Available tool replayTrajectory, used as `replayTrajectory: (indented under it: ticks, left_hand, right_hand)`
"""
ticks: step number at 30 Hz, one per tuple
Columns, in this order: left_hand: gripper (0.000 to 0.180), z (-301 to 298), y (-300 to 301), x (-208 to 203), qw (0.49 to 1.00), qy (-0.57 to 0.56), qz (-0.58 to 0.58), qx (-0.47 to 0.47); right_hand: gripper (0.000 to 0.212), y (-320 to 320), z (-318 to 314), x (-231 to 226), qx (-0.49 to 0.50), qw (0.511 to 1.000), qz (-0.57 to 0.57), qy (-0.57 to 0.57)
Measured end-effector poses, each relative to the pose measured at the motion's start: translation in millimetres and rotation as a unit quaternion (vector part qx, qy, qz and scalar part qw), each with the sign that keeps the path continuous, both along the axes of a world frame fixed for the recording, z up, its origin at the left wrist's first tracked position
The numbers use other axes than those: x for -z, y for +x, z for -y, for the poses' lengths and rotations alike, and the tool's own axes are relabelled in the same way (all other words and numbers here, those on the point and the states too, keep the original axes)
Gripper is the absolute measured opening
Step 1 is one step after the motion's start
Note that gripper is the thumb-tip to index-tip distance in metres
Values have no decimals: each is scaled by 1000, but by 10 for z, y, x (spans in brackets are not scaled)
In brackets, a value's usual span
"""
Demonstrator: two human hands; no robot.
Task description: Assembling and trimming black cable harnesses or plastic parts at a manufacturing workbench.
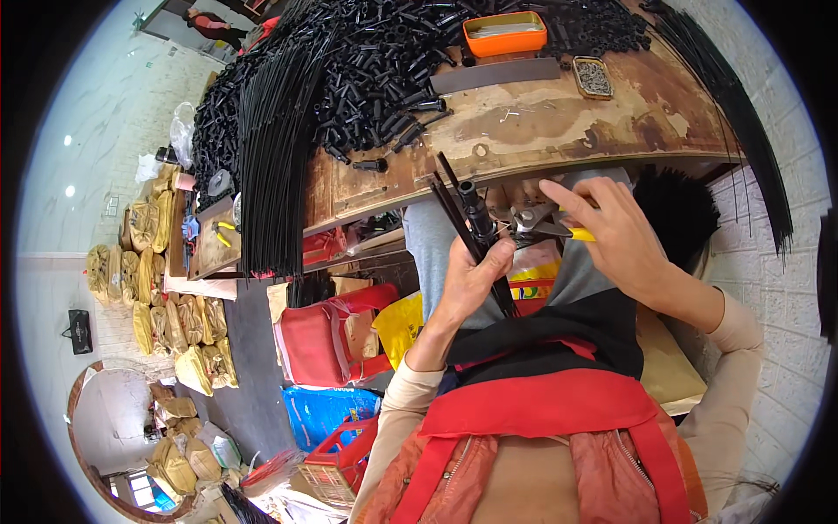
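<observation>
Over my lap, in front of the bench edge, my left hand [474,272] is closed around several thin black rods [450,208] and a black tubular plastic fitting [477,214]. The rods and fitting stick up past my fingers at a tilt. My right hand [618,229] grips pliers with a yellow handle [582,234]. Their metal head [534,217] is close to the right side of the fitting; whether it touches, I cannot tell. Part of the pliers' handles is hidden by my right hand.
The worn wooden bench [515,131] bears a heap of black plastic fittings [375,79], an orange tray [504,35] and a small dish of metal bits [594,77]. Long black rods [284,166] overhang its left edge. A red chair [319,341] stands to the left; a brick wall [759,157] is right.
</observation>
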State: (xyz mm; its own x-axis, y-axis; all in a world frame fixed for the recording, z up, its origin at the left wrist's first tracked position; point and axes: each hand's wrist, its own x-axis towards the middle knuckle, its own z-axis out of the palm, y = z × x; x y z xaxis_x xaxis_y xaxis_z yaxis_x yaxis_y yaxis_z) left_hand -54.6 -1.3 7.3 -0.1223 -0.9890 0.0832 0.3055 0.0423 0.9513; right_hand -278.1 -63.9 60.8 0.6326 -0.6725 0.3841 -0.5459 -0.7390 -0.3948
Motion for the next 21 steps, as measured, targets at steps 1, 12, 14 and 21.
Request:
replayTrajectory:
  ticks: [1,12,14,21]
  left_hand:
    - [24,4,-14,1,1000,0,-17,-1]
    - [19,-34,-28,-20,999,18,-28,-13]
    - [19,-41,-21,-20,999,21,-34,-5]
    - [19,-41,-14,-37,999,21,-40,-3]
  right_hand:
    - [57,-10,-4,-4,1,1000,0,0]
    - [61,14,-52,16,19,999,-12,-44]
    - [61,29,-68,17,20,999,-8,-45]
    - [64,55,-48,-6,22,998,-28,-54]
